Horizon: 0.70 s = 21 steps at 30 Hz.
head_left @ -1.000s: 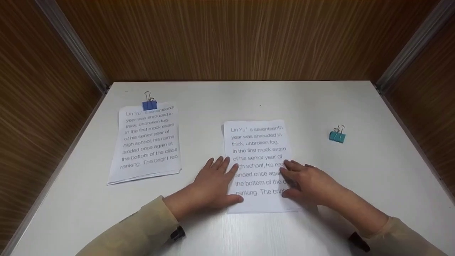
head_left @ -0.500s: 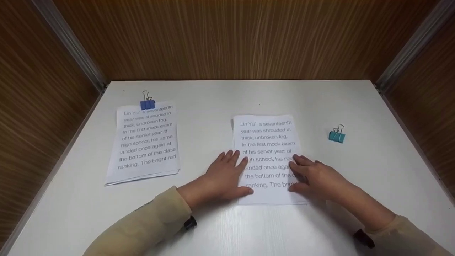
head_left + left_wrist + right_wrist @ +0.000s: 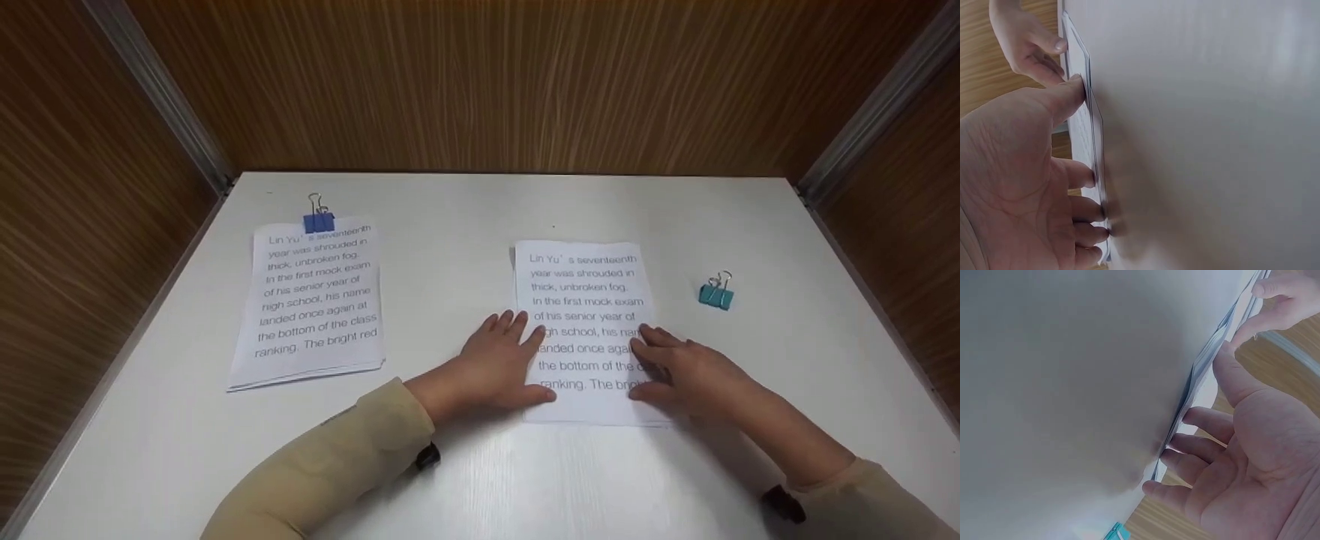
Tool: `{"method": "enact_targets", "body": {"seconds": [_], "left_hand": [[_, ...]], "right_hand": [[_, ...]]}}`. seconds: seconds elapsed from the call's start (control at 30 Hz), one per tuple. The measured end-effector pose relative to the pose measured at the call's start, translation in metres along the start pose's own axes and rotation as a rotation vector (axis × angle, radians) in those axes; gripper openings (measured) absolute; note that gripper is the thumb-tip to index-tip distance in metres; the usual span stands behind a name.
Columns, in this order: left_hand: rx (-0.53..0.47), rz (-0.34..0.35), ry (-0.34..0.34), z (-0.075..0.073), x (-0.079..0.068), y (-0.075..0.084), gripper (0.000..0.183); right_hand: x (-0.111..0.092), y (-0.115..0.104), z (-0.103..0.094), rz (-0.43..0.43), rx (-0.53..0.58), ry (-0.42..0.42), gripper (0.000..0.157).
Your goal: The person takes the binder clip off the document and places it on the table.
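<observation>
A stack of printed paper sheets [image 3: 589,300] lies on the white table, right of the middle in the head view. My left hand [image 3: 499,367] rests along its left edge, thumb and index finger on the top sheet, the other fingers at the side. On the opposite edge my right hand [image 3: 694,375] touches the sheets with its fingertips and thumb. In the left wrist view, the stack's edge [image 3: 1095,129] runs right under my fingertips. The right wrist view shows slightly spread sheet edges [image 3: 1202,365] beside my relaxed fingers.
To the left lies another stack of printed sheets [image 3: 315,300], held at its top by a blue binder clip [image 3: 319,222]. A teal binder clip [image 3: 716,296] sits on the table [image 3: 435,202] to the right. Wood-grain panels [image 3: 495,90] enclose the back and sides.
Both hands have moved right and slightly away from the body, and the loose stack has slid along between them. The clipped stack and the teal binder clip stay in place.
</observation>
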<state>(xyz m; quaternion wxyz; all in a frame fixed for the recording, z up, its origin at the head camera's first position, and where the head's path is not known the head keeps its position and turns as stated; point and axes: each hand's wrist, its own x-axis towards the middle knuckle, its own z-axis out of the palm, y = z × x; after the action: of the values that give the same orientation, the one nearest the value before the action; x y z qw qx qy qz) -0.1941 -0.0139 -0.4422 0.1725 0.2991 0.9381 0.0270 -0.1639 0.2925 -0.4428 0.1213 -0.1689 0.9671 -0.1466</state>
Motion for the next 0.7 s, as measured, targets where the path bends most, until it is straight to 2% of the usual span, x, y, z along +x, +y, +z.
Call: {"method": "enact_targets", "body": {"seconds": [0.23, 0.7], "left_hand": [[0.033, -0.006, -0.021, -0.002, 0.017, 0.009, 0.099], [0.025, 0.002, -0.023, -0.008, 0.036, 0.022, 0.099]], "right_hand": [[0.000, 0.014, -0.004, 0.027, 0.031, -0.008, 0.084], [-0.003, 0.033, -0.011, 0.066, 0.049, -0.009, 0.086]]}}
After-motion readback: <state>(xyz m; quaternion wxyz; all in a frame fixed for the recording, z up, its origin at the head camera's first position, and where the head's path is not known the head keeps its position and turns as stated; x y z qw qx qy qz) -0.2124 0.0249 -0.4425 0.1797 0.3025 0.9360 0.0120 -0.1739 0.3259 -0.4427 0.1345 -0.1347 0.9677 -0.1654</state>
